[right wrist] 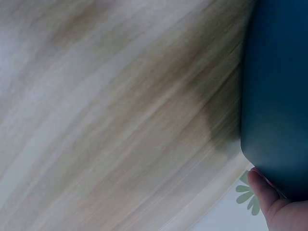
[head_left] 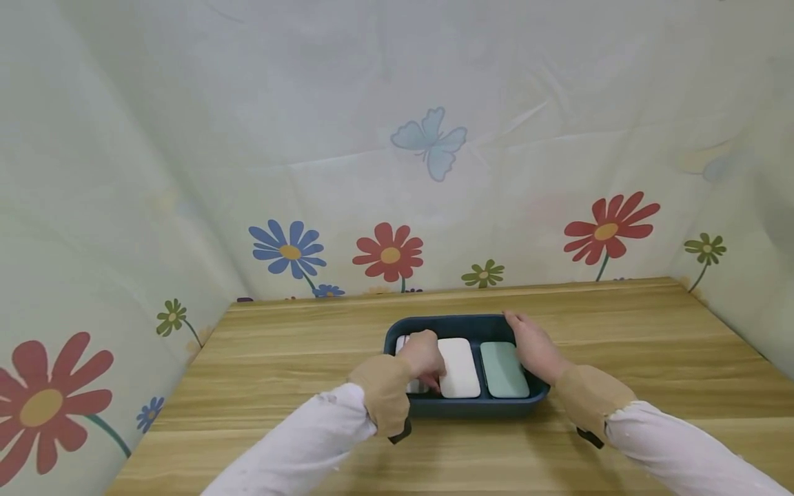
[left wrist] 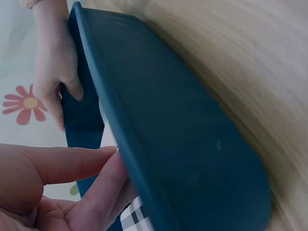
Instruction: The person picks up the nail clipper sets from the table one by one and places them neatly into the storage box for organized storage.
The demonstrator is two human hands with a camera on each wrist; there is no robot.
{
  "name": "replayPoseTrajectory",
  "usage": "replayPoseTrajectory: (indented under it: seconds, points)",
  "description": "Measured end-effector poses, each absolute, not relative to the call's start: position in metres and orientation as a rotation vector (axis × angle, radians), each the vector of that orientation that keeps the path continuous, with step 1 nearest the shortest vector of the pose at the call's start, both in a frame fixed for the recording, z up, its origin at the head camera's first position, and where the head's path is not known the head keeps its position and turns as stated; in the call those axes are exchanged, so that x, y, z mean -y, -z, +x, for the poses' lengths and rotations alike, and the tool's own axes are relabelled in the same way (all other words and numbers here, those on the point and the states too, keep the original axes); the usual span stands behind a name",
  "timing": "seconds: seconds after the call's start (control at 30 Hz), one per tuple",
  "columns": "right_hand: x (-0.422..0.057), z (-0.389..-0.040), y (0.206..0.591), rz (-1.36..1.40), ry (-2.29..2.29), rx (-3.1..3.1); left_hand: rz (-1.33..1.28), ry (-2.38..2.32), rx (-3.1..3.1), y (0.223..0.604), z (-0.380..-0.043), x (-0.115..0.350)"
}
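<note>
A dark blue tray [head_left: 471, 408] with raised walls stands on the table and holds three rounded rectangular pieces. They are a black-and-white plaid one [left wrist: 135, 214] at the left, a white one [head_left: 460, 368] in the middle and a pale green one [head_left: 505, 372] at the right. My left hand [head_left: 423, 357] reaches into the tray, covering much of the plaid piece. Its thumb and finger pinch at the white piece's left edge, partly hidden by the wall. With my right hand [head_left: 536, 350] I grip the tray's right end, fingers over the rim near the far corner.
The wood-grain table [head_left: 279, 372] extends around the tray on all sides. A pale curtain [head_left: 322, 172] printed with flowers and a butterfly hangs along the table's back and sides.
</note>
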State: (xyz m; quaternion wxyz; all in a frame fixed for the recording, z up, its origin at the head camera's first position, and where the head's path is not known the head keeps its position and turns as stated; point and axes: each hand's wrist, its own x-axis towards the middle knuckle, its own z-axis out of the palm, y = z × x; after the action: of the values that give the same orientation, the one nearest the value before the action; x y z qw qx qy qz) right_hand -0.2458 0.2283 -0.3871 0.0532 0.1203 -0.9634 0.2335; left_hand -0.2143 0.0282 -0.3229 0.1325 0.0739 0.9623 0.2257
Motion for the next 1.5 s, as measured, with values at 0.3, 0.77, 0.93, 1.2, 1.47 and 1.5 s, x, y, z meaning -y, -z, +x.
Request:
replayPoseTrajectory:
  seconds: [0.3,0.77,0.93,1.2,1.47,1.5]
  points:
    - [-0.23,-0.247,0.388,0.362,-0.737,2.93,0.16,-0.698,-2.749,0.319,-0.216,-0.028]
    - [-0.229,-0.246,0.388,0.367,-0.714,2.927,0.109,-1.138,-2.678,0.326,-0.226,-0.016]
    - [-0.229,-0.246,0.388,0.367,-0.721,2.924,0.26,-1.092,-2.874,0.326,-0.232,-0.005]
    - [-0.23,-0.246,0.389,0.38,-0.707,2.916,0.459,-0.786,-3.196,0.335,-0.232,0.015]
    - [-0.229,-0.246,0.391,0.384,-0.695,2.907,0.45,-0.674,-3.427,0.338,-0.238,0.057]
    - [-0.229,-0.246,0.391,0.386,-0.695,2.904,0.42,-0.668,-3.431,0.34,-0.239,0.063]
